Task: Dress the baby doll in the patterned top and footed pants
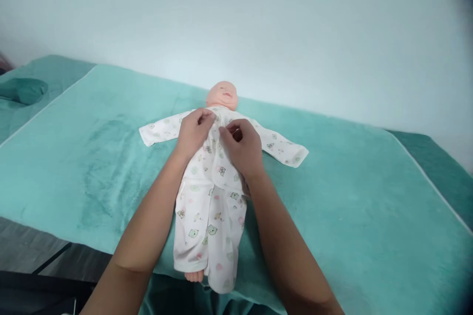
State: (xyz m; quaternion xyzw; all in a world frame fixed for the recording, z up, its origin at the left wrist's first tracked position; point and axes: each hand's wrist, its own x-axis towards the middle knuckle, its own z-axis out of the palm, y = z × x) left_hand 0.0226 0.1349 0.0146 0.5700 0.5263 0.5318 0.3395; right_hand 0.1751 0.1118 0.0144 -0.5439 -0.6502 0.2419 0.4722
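Observation:
A baby doll point(222, 94) lies on its back, head away from me, in a white printed shirt point(222, 170) with both sleeves stretched out sideways. Matching trousers point(221, 224) cover its legs, and one bare foot pokes out of the left trouser leg. My left hand point(194, 133) pinches the shirt front just below the neck. Slightly lower and to the right, my right hand point(244, 145) is closed at the shirt's front edge, thumb and fingertips together on the cloth. Any fastener between the fingers is too small to make out.
A green plush cover point(332, 206) spreads over the padded table under the doll. At the far left the table has a face hole point(24, 91). A pale wall point(258, 24) stands directly behind. Dark furniture point(37, 288) is at the lower left.

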